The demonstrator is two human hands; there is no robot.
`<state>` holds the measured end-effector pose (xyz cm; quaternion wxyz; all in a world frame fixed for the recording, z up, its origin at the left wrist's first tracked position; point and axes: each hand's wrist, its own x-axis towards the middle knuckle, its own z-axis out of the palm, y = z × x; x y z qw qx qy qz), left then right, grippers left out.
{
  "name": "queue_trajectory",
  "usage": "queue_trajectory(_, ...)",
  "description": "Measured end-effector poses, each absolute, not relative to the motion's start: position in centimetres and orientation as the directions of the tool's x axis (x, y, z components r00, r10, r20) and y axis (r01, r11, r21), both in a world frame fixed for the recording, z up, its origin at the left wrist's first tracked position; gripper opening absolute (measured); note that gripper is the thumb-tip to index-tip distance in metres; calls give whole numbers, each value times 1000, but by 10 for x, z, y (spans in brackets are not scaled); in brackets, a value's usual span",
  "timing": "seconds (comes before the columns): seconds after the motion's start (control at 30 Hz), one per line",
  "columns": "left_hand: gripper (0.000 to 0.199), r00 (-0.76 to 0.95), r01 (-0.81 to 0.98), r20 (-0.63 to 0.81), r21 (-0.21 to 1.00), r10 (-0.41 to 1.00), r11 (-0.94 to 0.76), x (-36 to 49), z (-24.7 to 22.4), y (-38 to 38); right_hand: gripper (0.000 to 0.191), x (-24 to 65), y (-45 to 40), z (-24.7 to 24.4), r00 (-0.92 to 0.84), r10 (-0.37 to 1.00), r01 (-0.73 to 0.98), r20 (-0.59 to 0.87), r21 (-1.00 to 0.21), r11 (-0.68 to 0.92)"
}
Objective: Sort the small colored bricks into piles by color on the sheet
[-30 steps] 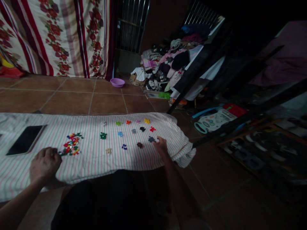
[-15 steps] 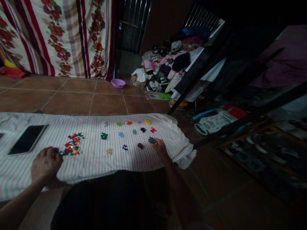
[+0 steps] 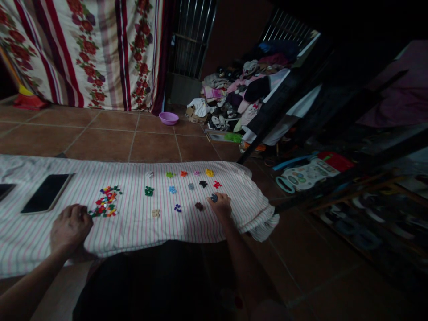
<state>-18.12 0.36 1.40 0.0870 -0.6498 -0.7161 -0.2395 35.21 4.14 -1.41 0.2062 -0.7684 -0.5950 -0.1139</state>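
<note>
My right hand [image 3: 220, 204] curls its thumb and fingers round a small heap of dark grey pieces [image 3: 214, 197] on the striped cloth, partly covering them. My left hand [image 3: 72, 226] rests on the cloth with its fingers bent under; what they hold, if anything, is hidden. Just right of it lies a mixed pile of small coloured pieces [image 3: 106, 203]. Between the hands are single-colour heaps: brown [image 3: 199, 206], dark blue [image 3: 177, 208], beige [image 3: 155, 213], dark green [image 3: 149, 191], light blue [image 3: 172, 190] and black [image 3: 203, 183]. Red pieces [image 3: 217, 184] lie just beyond my right hand.
A dark-screened tablet [image 3: 47, 193] lies left of the mixed pile, with another dark flat object [image 3: 6, 190] at the cloth's left edge. Yellow pieces [image 3: 209, 172] are in the back row. A purple basin [image 3: 169, 118] and heaped clothes [image 3: 239, 91] are on the floor beyond.
My right hand has closed in over the dark grey heap and now covers more of it. My left hand stays beside the mixed pile. The whole view has shifted slightly.
</note>
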Motion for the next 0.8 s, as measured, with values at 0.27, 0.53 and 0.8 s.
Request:
queue_trajectory(0.27,22,-23,1000,492,7,870,23,-185,9,4,33,356,41,-22,211,817,969,537,-223,-104)
queue_trajectory(0.53,25,-17,1000,533,7,846,16,-185,10,6,19,356,54,-35,106,788,941,607,-317,118)
queue_trajectory(0.8,23,-54,998,497,49,866,34,-184,10,5,15,356,52,-35,165,788,936,593,-345,64)
